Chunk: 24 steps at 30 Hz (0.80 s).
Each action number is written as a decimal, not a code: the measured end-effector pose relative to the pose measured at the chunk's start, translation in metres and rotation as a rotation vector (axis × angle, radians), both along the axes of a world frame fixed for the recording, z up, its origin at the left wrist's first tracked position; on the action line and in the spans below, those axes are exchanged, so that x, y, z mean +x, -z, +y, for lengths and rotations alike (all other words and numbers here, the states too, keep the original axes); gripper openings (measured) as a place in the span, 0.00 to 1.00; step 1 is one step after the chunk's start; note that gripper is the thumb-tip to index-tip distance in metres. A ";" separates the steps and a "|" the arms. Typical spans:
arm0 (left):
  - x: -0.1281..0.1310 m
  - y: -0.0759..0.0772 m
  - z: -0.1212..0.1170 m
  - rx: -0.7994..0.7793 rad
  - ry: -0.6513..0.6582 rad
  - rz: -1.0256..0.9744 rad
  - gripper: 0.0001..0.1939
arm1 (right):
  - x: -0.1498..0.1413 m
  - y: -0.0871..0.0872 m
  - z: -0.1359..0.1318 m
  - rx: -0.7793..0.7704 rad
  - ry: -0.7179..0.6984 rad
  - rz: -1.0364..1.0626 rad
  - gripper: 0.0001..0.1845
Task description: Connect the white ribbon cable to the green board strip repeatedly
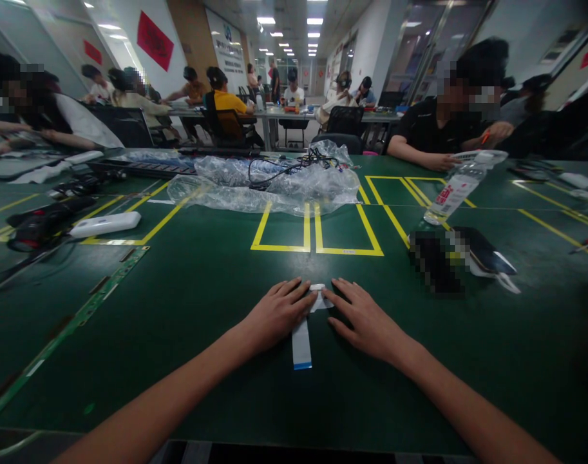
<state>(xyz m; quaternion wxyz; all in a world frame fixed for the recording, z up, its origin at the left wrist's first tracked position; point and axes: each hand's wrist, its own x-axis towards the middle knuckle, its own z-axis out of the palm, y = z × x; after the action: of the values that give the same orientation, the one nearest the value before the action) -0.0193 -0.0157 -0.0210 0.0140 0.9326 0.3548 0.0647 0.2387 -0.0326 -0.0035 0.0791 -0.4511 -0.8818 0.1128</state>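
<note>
A short white flat ribbon cable with a blue end lies on the green table in front of me. Both my hands rest on it, palms down. My left hand has its fingers stretched flat, fingertips touching the cable's far end. My right hand lies flat too, its fingertips meeting the left ones at the white tab at the cable's top.
Yellow tape rectangles mark the table ahead. Beyond them lies crumpled clear plastic wrap with a black cable. A plastic water bottle stands at right, a white device and a long green circuit strip at left. Other people sit at nearby tables.
</note>
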 end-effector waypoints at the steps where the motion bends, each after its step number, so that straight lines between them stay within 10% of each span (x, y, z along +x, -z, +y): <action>1: 0.000 0.000 0.000 -0.005 0.000 -0.002 0.27 | 0.000 -0.001 0.000 -0.002 0.000 -0.006 0.32; 24: -0.017 -0.022 -0.008 -0.002 -0.134 -0.054 0.24 | 0.004 0.003 0.002 -0.058 0.011 0.018 0.34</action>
<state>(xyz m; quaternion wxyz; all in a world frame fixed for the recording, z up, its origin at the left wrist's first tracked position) -0.0360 -0.0232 0.0012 0.0202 0.9046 0.4160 0.0903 0.2426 -0.0306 -0.0063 0.0744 -0.4571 -0.8749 0.1418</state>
